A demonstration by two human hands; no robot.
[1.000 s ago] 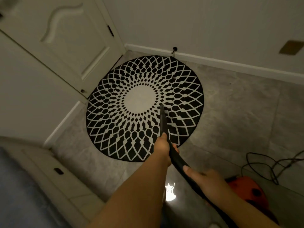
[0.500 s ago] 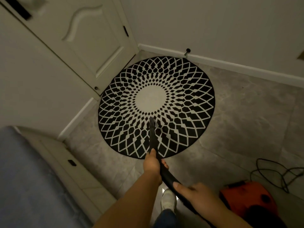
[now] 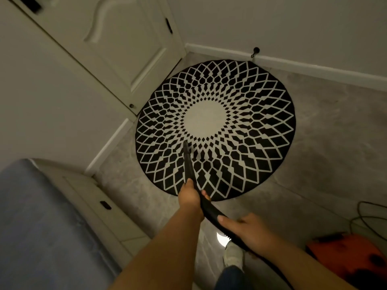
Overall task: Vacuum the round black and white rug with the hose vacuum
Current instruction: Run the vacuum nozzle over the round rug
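Observation:
The round black and white rug (image 3: 251, 114) lies on the grey floor in the room's corner. A black vacuum hose nozzle (image 3: 187, 160) points down onto the rug's near left part, its tip just below the white centre. My left hand (image 3: 189, 196) grips the nozzle's upper end at the rug's near edge. Further back along the black hose (image 3: 211, 213), my right hand (image 3: 248, 230) holds it. The orange vacuum body (image 3: 343, 258) sits on the floor at the lower right.
A cream door (image 3: 117, 49) stands at the upper left, its edge close to the rug. A bed with a blue cover (image 3: 41, 227) fills the lower left. Black cable (image 3: 368, 218) loops on the floor at the right. My white shoe (image 3: 233, 256) is below the hose.
The nozzle tip has swept from the rug's right of centre toward its near left part. The view has shifted, so the rug sits further right in frame.

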